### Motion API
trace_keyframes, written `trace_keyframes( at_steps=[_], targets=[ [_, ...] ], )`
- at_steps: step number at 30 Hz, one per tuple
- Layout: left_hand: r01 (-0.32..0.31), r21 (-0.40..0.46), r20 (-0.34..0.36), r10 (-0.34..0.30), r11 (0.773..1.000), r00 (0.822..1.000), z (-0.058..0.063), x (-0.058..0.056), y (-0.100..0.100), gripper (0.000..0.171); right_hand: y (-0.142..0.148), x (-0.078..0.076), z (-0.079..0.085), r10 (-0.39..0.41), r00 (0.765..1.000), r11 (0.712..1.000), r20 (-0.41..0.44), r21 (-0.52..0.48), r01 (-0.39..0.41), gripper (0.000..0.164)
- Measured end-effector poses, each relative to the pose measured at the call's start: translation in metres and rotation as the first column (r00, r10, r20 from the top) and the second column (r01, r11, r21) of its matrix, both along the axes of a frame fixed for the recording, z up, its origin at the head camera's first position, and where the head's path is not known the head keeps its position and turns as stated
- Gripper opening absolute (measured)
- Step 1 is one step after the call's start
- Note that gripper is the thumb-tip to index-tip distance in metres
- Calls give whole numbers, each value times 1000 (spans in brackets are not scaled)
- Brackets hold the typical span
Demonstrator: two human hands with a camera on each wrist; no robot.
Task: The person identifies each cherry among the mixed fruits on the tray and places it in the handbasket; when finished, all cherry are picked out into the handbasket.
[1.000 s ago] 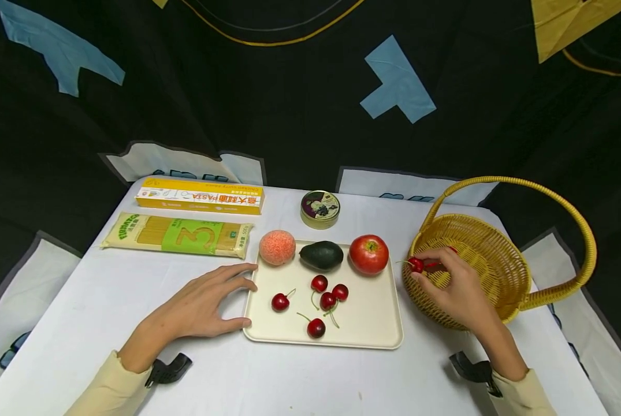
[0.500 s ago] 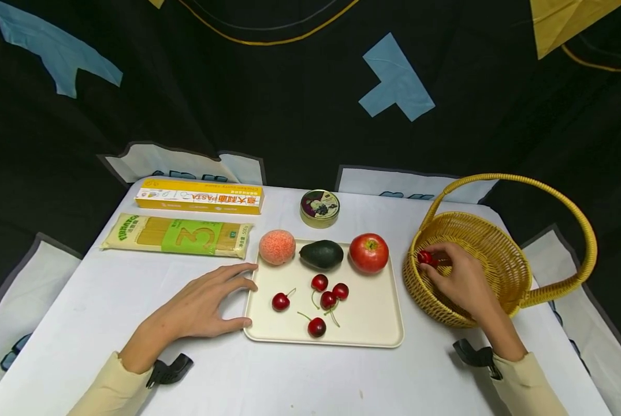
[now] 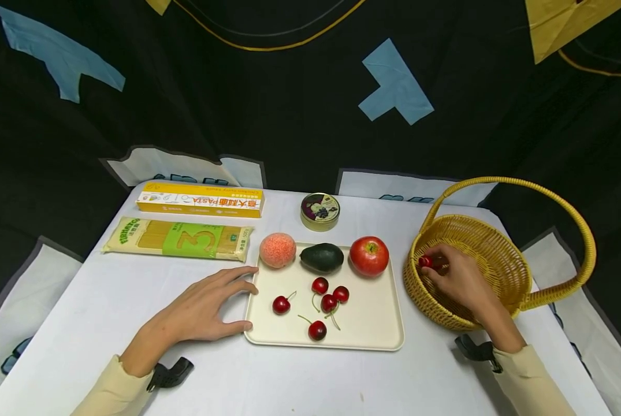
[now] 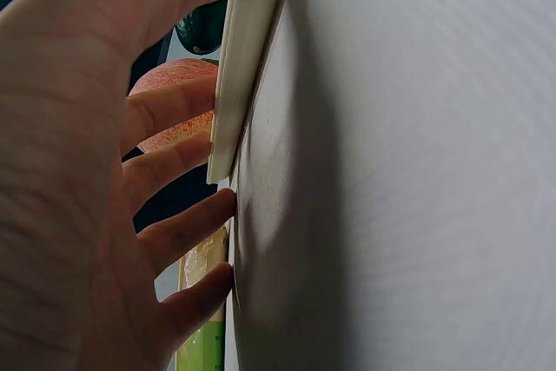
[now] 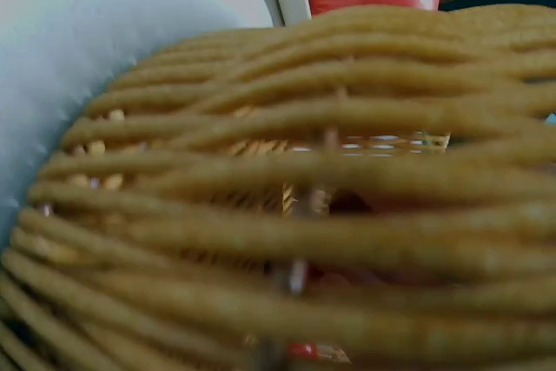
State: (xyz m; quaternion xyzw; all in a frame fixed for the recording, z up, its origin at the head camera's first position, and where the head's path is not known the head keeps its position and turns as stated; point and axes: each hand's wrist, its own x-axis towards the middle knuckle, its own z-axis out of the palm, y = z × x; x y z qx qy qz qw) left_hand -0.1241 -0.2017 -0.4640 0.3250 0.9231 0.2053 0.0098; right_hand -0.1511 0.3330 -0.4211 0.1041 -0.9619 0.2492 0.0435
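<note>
My right hand (image 3: 458, 277) reaches down inside the yellow wicker basket (image 3: 513, 263), and a red cherry (image 3: 425, 262) shows at its thumb and fingertips. In the right wrist view, the basket's woven wall (image 5: 287, 232) covers most of that hand. My left hand (image 3: 201, 309) lies at the left side of the cream tray (image 3: 362, 329), its fingers spread and some fingertips at the rim. On the tray are several cherries (image 3: 318, 330) with stems, a dark green avocado (image 3: 322, 257), a red apple (image 3: 369, 256) and, at the back left corner, a pinkish-orange round fruit (image 3: 277, 250).
Left of the tray lies a bag of pasta (image 3: 180, 238), with a yellow pasta box (image 3: 200, 199) behind it. A round tin (image 3: 320, 211) stands behind the tray. The basket's tall handle (image 3: 560, 202) arches over its far right side.
My right hand has lowered from the basket's left rim into the basket, carrying the cherry down with it. My left hand stays at the tray's edge.
</note>
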Motion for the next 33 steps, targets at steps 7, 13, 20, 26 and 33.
trace_keyframes(
  at_steps=[7, 13, 20, 26, 33],
  targets=[
    [-2, 2, -5, 2, 1000, 1000, 0, 0, 0, 55, 9, -1, 0, -8, 999, 998, -34, 55, 9, 31],
    [-1, 1, -6, 1, 1000, 1000, -1, 0, 0, 54, 13, -2, -1, -18, 999, 997, -48, 71, 22, 29],
    [-3, 2, -2, 3, 1000, 1000, -2, 0, 0, 55, 17, -4, -4, -25, 998, 995, -51, 100, 30, 29],
    [-6, 5, 6, 6, 1000, 1000, -1, 0, 1, 55, 19, -5, -7, -52, 998, 988, -17, 142, 54, 35],
    [-6, 2, 6, 6, 1000, 1000, -2, -1, 1, 54, 21, -7, -7, -42, 999, 986, 11, 162, 40, 35]
  ],
)
